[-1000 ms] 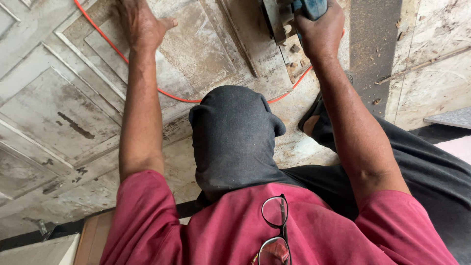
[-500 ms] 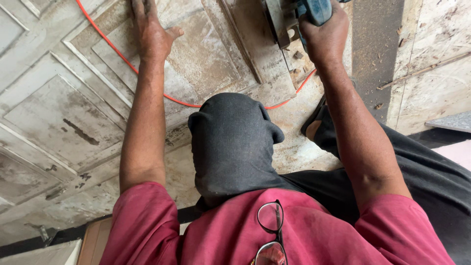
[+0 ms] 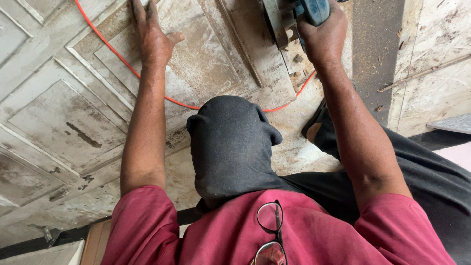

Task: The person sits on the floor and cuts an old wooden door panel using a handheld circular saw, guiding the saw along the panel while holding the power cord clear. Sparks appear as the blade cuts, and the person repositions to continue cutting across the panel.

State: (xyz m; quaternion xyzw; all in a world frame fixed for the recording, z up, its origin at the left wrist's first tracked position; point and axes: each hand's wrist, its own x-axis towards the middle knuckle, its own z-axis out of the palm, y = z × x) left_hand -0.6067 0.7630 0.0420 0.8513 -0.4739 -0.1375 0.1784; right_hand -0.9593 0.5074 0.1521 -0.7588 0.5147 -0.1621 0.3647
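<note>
Right grip point(image 3: 324, 37) around blue power tool point(image 3: 294, 14)

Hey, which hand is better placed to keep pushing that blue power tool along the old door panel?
Right. The right hand already grips the blue power tool on the door panel. The left hand lies flat on the panel near the orange cord, likely steadying it.

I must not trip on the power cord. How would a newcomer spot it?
Start at the big pale panelled door lying flat. A thin orange cord curves across it, passing by the left hand toward the power tool. It is the only bright, curved line there.
</note>
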